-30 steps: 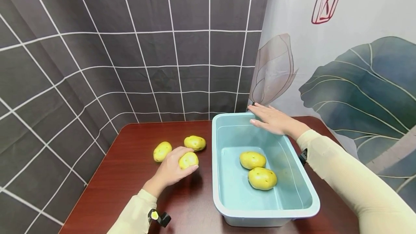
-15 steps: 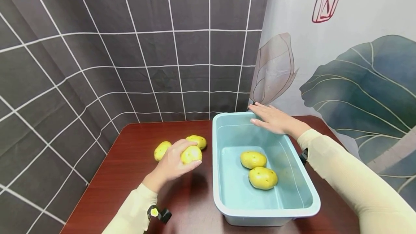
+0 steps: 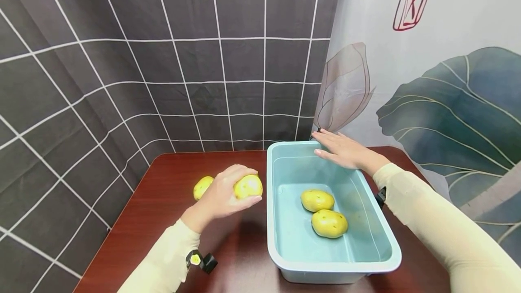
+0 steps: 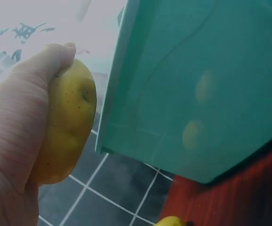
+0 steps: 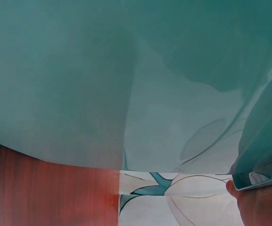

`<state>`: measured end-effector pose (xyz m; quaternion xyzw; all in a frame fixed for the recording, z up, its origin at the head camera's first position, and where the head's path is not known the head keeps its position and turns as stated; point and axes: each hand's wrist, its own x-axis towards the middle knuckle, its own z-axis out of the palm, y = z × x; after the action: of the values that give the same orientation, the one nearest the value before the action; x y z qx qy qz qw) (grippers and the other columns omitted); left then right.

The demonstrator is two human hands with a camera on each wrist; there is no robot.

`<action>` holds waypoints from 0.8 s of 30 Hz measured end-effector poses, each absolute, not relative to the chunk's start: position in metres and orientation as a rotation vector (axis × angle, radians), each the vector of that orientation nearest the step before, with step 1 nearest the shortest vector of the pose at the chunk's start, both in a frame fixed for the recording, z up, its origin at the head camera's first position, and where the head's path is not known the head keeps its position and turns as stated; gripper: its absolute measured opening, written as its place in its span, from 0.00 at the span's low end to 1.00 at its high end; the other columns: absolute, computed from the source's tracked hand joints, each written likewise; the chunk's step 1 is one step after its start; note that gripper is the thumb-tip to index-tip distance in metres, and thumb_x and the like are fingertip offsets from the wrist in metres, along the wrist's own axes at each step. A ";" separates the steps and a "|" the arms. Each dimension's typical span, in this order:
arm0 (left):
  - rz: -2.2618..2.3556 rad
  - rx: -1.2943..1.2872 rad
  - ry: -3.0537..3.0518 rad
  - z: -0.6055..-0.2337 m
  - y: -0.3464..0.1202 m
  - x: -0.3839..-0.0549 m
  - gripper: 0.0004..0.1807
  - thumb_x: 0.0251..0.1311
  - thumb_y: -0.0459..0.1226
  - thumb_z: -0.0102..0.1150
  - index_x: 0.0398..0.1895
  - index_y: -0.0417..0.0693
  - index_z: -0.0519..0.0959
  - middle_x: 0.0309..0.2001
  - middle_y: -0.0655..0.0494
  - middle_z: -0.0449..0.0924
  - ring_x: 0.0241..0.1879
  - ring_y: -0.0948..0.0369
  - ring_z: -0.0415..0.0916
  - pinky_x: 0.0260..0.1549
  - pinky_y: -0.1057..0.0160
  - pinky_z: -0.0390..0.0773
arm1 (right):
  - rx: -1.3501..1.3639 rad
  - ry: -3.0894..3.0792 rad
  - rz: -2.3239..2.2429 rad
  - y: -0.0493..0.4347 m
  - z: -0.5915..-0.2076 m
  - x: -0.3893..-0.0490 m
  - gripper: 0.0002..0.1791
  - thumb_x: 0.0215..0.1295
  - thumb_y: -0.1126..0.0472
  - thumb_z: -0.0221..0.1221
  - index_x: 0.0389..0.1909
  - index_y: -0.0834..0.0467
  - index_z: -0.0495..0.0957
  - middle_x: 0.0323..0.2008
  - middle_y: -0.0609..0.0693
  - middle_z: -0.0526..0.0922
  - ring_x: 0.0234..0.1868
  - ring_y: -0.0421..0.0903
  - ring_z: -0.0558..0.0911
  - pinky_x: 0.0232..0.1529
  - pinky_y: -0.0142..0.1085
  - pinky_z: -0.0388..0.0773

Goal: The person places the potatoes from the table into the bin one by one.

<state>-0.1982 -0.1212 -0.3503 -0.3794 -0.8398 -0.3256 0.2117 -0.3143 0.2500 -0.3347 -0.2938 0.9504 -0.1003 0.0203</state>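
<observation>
In the head view my left hand (image 3: pixel 220 198) grips a yellow potato (image 3: pixel 248 186), held over the table just left of the light-blue plastic bin (image 3: pixel 272 211). The left wrist view shows my thumb along that potato (image 4: pixel 69 125), beside the bin's wall (image 4: pixel 173 84). My right hand (image 3: pixel 345 152) rests on the bin's far right corner, fingers straight across the rim. Two potatoes lie inside the bin, one potato (image 3: pixel 317 200) behind the other potato (image 3: pixel 329 224). Another potato (image 3: pixel 202 187) sits on the table, partly covered by my left hand.
The dark red wooden table (image 3: pixel 171 238) carries the bin on its right side. Behind it hangs a dark curtain (image 3: pixel 240 58) with white grid lines, and a pale curtain (image 3: pixel 378 26) with leaf patterns. A potato (image 4: pixel 170 221) peeks in at the bottom of the left wrist view.
My left hand has moved right and slightly up with its potato, toward the bin. In the head view it now covers the farther table potato. My right hand has stayed put.
</observation>
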 end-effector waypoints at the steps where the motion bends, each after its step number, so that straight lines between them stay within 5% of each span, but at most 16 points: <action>1: -0.899 -1.065 -2.329 -0.348 -0.120 -0.198 0.27 0.45 0.49 0.73 0.50 0.52 0.79 0.44 0.61 0.78 0.44 0.64 0.74 0.38 0.63 0.77 | -0.912 2.949 -0.313 0.250 -0.335 -0.314 0.39 0.72 0.38 0.43 0.76 0.52 0.48 0.75 0.51 0.50 0.75 0.53 0.44 0.69 0.59 0.38; 15: -0.690 -1.310 -2.295 -0.317 -0.093 -0.202 0.27 0.46 0.51 0.71 0.48 0.48 0.79 0.44 0.60 0.78 0.46 0.63 0.73 0.45 0.66 0.74 | -0.942 2.949 -0.304 0.252 -0.335 -0.314 0.40 0.71 0.35 0.41 0.76 0.53 0.48 0.75 0.51 0.50 0.75 0.52 0.44 0.70 0.58 0.39; 24: -0.528 -1.499 -2.324 -0.294 -0.062 -0.203 0.25 0.49 0.54 0.68 0.47 0.51 0.79 0.41 0.65 0.77 0.42 0.67 0.71 0.39 0.71 0.72 | -0.926 2.952 -0.295 0.251 -0.335 -0.314 0.41 0.71 0.33 0.39 0.76 0.53 0.49 0.75 0.51 0.50 0.75 0.52 0.43 0.69 0.59 0.38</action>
<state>-0.2035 -0.0625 -0.2938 -0.5255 -0.8144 -0.1852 0.1622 -0.3142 0.2514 -0.3352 -0.2980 0.9497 -0.0948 0.0171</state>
